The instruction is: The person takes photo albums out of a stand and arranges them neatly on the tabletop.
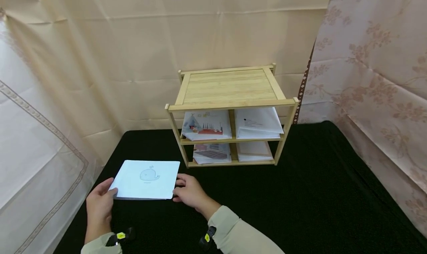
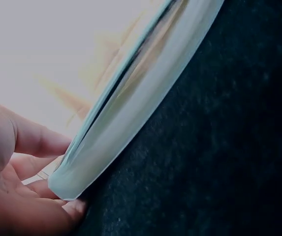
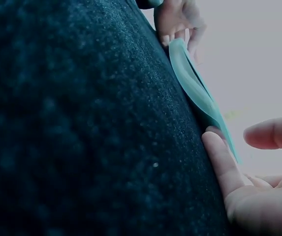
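Note:
A pale blue booklet [image 1: 145, 187] with a line drawing of a whale on its cover lies low over the black cloth at the left. My left hand [image 1: 101, 206] pinches its left edge, thumb on top and fingers beneath. From the side, the left wrist view shows the booklet [image 2: 106, 147] bowed, with a gap between its layers. At the right edge is my right hand [image 1: 191, 193]. In the right wrist view, its fingers [image 3: 222, 162] lie under the booklet's corner while the thumb [image 3: 268, 133] stands apart from the cover.
A wooden two-tier rack [image 1: 230, 85] stands behind, to the right of the booklet. White printed booklets [image 1: 207, 124] fill its upper and lower compartments on both sides. Black cloth [image 1: 300, 194] covers the table. Beige curtains [image 1: 150, 54] hang behind, with patterned ones at the sides.

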`<state>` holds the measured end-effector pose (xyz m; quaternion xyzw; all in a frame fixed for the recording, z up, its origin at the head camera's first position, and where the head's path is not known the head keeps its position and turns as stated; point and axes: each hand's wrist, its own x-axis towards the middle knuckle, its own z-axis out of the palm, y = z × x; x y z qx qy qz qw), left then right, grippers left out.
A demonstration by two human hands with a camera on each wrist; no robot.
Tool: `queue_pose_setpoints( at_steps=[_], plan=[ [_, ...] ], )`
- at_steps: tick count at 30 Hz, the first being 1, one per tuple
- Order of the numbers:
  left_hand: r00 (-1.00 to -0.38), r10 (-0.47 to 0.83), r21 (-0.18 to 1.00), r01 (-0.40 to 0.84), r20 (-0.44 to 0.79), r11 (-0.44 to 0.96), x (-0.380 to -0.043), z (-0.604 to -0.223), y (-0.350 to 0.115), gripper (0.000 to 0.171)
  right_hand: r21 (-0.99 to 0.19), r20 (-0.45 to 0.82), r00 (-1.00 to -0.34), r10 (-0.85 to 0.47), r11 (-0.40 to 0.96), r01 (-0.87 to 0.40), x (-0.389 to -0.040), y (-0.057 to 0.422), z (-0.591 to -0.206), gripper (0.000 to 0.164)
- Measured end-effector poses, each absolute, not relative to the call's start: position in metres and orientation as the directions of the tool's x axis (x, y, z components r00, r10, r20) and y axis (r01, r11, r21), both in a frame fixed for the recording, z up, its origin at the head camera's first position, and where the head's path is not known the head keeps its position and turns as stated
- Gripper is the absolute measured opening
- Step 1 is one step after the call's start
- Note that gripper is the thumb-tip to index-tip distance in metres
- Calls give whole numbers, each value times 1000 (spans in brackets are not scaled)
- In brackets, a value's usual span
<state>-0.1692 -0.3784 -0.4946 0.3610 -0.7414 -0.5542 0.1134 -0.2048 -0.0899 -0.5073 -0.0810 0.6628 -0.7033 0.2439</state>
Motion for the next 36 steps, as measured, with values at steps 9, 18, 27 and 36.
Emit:
queue_pose_setpoints(
  at_steps=[9, 18, 27, 36],
  plan=[
    [-745, -645, 876, -414, -170, 247, -166, -492, -375, 46, -973, -207, -883, -422, -7, 231, -205, -91, -507, 58],
    [-729, -643, 877, -443, -233, 184, -167, -490, -374, 46, -972, -225, -901, -371, 24, 233, -204, -94, -508, 57],
    [-679, -704, 866, -463, -210, 187, -168, -492, -376, 43, -981, -181, -917, -355, 137, 141, -200, -96, -502, 56],
    [-662, -718, 868, -467, -215, 170, -168, -490, -378, 45, -925, -178, -901, -395, 380, 16, -200, -90, -488, 60]
  ],
)
